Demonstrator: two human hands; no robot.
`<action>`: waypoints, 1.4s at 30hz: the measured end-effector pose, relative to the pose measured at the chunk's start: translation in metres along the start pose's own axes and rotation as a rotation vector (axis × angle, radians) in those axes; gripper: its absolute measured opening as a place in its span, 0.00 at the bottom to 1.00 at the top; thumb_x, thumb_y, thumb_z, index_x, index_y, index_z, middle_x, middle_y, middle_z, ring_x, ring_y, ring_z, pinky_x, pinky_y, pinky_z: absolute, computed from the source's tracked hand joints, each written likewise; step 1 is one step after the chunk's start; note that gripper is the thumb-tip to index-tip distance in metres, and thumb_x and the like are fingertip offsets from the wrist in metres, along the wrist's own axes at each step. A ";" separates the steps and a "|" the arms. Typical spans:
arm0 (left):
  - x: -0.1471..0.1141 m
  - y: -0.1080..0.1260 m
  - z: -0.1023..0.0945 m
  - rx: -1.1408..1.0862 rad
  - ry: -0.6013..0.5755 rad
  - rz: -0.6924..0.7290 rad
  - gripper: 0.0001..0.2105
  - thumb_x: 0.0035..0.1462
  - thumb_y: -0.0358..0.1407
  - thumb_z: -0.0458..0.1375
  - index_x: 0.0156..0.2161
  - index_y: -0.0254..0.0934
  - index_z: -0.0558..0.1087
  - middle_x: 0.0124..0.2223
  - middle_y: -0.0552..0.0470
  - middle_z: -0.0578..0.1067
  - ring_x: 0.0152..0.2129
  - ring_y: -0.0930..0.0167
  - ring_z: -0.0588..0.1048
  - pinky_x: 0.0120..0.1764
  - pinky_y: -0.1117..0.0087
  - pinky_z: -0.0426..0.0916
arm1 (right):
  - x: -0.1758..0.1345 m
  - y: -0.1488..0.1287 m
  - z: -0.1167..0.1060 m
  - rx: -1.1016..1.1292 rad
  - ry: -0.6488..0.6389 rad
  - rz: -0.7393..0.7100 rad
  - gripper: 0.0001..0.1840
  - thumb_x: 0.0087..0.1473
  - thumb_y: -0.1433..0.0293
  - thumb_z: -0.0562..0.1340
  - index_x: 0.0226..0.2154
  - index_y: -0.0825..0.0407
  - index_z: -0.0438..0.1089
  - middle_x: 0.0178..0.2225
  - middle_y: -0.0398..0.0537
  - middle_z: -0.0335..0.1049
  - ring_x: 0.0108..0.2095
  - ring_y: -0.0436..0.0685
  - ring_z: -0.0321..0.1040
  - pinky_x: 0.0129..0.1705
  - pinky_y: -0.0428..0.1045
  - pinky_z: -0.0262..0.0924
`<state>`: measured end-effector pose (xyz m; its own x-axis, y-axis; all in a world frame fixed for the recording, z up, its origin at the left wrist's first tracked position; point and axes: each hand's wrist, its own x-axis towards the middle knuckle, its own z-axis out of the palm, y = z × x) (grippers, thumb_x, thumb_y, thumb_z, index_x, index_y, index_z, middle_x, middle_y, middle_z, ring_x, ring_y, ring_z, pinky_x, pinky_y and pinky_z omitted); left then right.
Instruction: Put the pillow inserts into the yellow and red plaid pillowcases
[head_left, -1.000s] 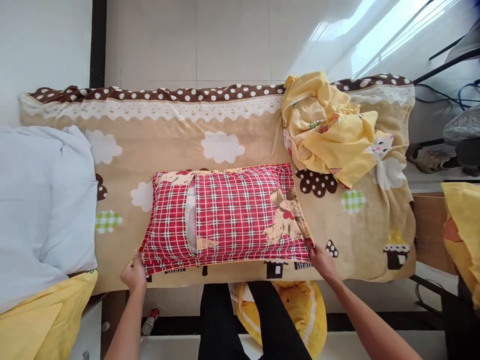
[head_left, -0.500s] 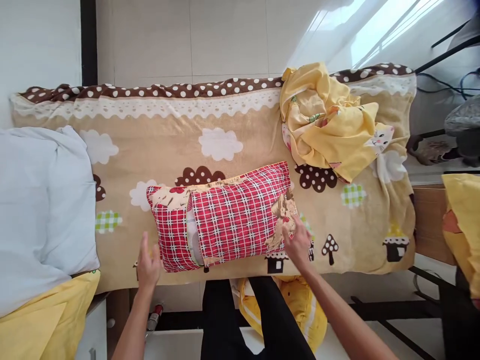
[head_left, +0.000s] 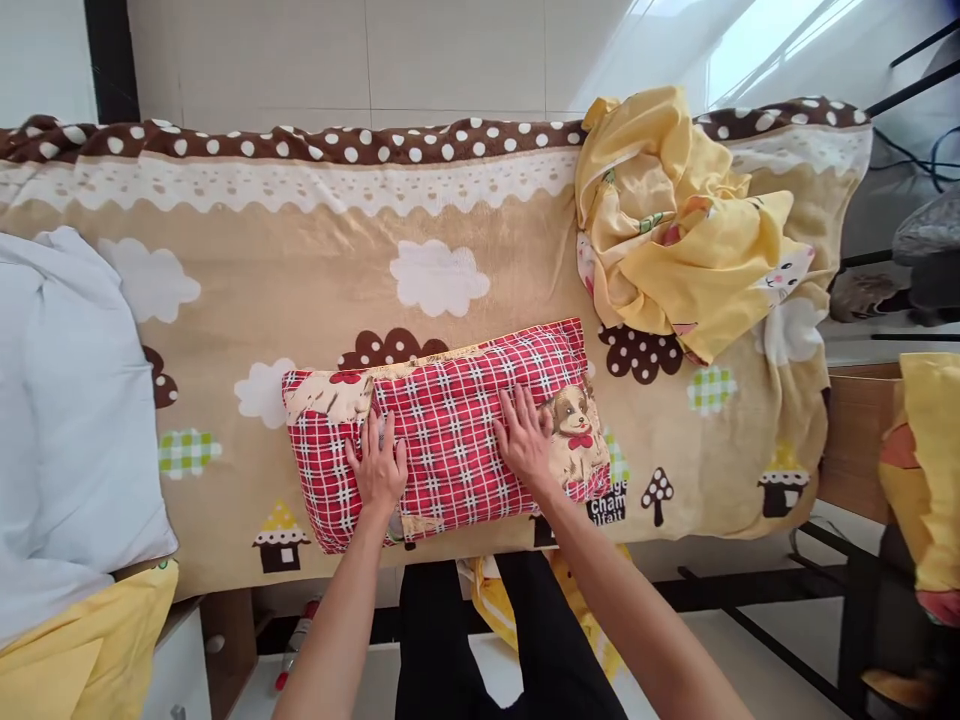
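Note:
A red plaid pillow (head_left: 450,430) with a dog print lies near the front edge of a beige patterned blanket (head_left: 300,260). Its cover has an overlapping opening toward the left, where a little pale inner fabric shows. My left hand (head_left: 380,465) rests flat over that opening, fingers spread. On the pillow's right half, beside the printed dog, my right hand (head_left: 527,435) lies flat with its fingers apart. Neither hand grips anything.
A crumpled yellow cloth (head_left: 675,240) sits at the back right of the blanket. White bedding (head_left: 82,420) is at the left, above yellow fabric (head_left: 97,640). Another yellow cloth (head_left: 930,480) hangs at the far right. A bottle (head_left: 296,640) lies below the bed edge.
Both hands have moved inward from the pillow's two ends and now lie flat on its top. The view has come a little closer to the pillow.

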<state>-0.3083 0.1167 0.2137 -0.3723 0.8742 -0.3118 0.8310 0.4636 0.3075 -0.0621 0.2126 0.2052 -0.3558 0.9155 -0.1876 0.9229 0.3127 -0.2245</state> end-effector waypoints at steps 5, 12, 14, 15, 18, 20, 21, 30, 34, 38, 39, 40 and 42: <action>0.009 -0.011 0.022 -0.067 -0.008 -0.051 0.27 0.67 0.45 0.39 0.67 0.40 0.59 0.68 0.41 0.59 0.68 0.56 0.51 0.66 0.44 0.34 | 0.002 0.019 0.019 -0.008 -0.024 0.034 0.33 0.67 0.61 0.45 0.70 0.43 0.35 0.70 0.50 0.45 0.69 0.62 0.43 0.66 0.62 0.33; 0.012 -0.031 0.071 -0.092 0.031 -0.092 0.30 0.65 0.48 0.37 0.63 0.34 0.65 0.65 0.34 0.64 0.67 0.53 0.53 0.66 0.44 0.30 | -0.001 0.026 0.074 0.002 -0.050 0.104 0.36 0.63 0.60 0.47 0.70 0.46 0.39 0.68 0.57 0.50 0.67 0.69 0.47 0.63 0.67 0.34; 0.013 -0.037 0.085 -0.087 0.010 -0.110 0.30 0.64 0.48 0.39 0.63 0.34 0.65 0.65 0.33 0.64 0.67 0.52 0.52 0.65 0.43 0.27 | -0.004 0.033 0.088 0.006 -0.064 0.116 0.36 0.62 0.60 0.48 0.70 0.47 0.43 0.67 0.58 0.52 0.67 0.70 0.47 0.63 0.67 0.34; 0.013 -0.040 0.091 -0.084 -0.001 -0.121 0.30 0.63 0.48 0.40 0.62 0.34 0.66 0.64 0.33 0.64 0.67 0.52 0.52 0.64 0.43 0.25 | -0.006 0.036 0.095 0.013 -0.070 0.117 0.36 0.61 0.60 0.48 0.69 0.47 0.45 0.67 0.58 0.53 0.66 0.70 0.47 0.63 0.68 0.34; 0.010 -0.047 0.105 -0.089 -0.026 -0.146 0.29 0.61 0.48 0.42 0.59 0.33 0.69 0.63 0.31 0.65 0.66 0.50 0.52 0.63 0.42 0.21 | -0.014 0.045 0.110 0.034 -0.104 0.124 0.35 0.58 0.60 0.50 0.67 0.48 0.54 0.64 0.59 0.58 0.65 0.72 0.48 0.62 0.69 0.34; 0.008 -0.050 0.110 -0.101 -0.044 -0.167 0.29 0.59 0.48 0.43 0.57 0.32 0.70 0.62 0.30 0.66 0.66 0.49 0.52 0.63 0.42 0.21 | -0.019 0.049 0.117 0.040 -0.141 0.141 0.34 0.56 0.59 0.50 0.63 0.48 0.60 0.61 0.58 0.61 0.64 0.73 0.48 0.61 0.69 0.34; 0.006 -0.051 0.111 -0.108 -0.059 -0.184 0.29 0.58 0.48 0.44 0.56 0.32 0.71 0.62 0.30 0.66 0.66 0.49 0.52 0.62 0.41 0.21 | -0.021 0.051 0.119 0.044 -0.156 0.148 0.33 0.55 0.59 0.50 0.62 0.48 0.62 0.61 0.59 0.62 0.64 0.73 0.49 0.61 0.70 0.34; -0.002 -0.058 0.119 -0.105 -0.053 -0.167 0.28 0.58 0.49 0.44 0.51 0.32 0.74 0.58 0.28 0.68 0.63 0.48 0.56 0.63 0.42 0.28 | -0.029 0.055 0.129 0.036 -0.083 0.114 0.33 0.53 0.58 0.51 0.60 0.49 0.63 0.59 0.60 0.62 0.62 0.73 0.49 0.61 0.71 0.35; 0.001 -0.059 0.124 -0.051 0.178 0.001 0.29 0.60 0.50 0.41 0.49 0.32 0.75 0.53 0.31 0.72 0.59 0.52 0.62 0.63 0.44 0.28 | -0.023 0.053 0.128 -0.002 0.118 -0.001 0.33 0.54 0.61 0.52 0.62 0.50 0.58 0.60 0.60 0.59 0.63 0.71 0.49 0.61 0.69 0.39; 0.005 -0.058 0.124 -0.031 0.240 0.042 0.28 0.61 0.50 0.41 0.51 0.33 0.74 0.53 0.33 0.73 0.56 0.55 0.65 0.63 0.45 0.28 | -0.018 0.053 0.126 -0.022 0.192 -0.056 0.32 0.54 0.62 0.52 0.62 0.51 0.59 0.61 0.60 0.58 0.63 0.69 0.50 0.61 0.68 0.41; 0.006 -0.058 0.124 -0.032 0.243 0.049 0.28 0.62 0.49 0.41 0.51 0.33 0.73 0.53 0.33 0.73 0.56 0.55 0.65 0.63 0.45 0.28 | -0.018 0.053 0.125 -0.033 0.184 -0.053 0.32 0.54 0.62 0.52 0.61 0.50 0.59 0.61 0.60 0.58 0.63 0.69 0.50 0.61 0.68 0.41; 0.007 -0.058 0.124 -0.035 0.244 0.054 0.27 0.62 0.49 0.41 0.52 0.33 0.73 0.54 0.33 0.72 0.57 0.55 0.65 0.63 0.45 0.28 | -0.017 0.053 0.125 -0.036 0.177 -0.048 0.32 0.55 0.62 0.52 0.61 0.50 0.59 0.61 0.60 0.58 0.63 0.69 0.50 0.61 0.68 0.41; 0.008 -0.057 0.123 -0.049 0.242 0.048 0.27 0.62 0.49 0.41 0.52 0.33 0.73 0.54 0.32 0.72 0.58 0.54 0.63 0.62 0.44 0.27 | -0.015 0.051 0.124 -0.011 0.174 -0.037 0.33 0.55 0.61 0.52 0.63 0.49 0.58 0.62 0.59 0.58 0.63 0.70 0.50 0.61 0.68 0.40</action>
<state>-0.3076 0.0800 0.0830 -0.4256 0.9019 -0.0735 0.8312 0.4218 0.3622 -0.0276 0.1841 0.0782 -0.3595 0.9331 -0.0110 0.9117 0.3487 -0.2170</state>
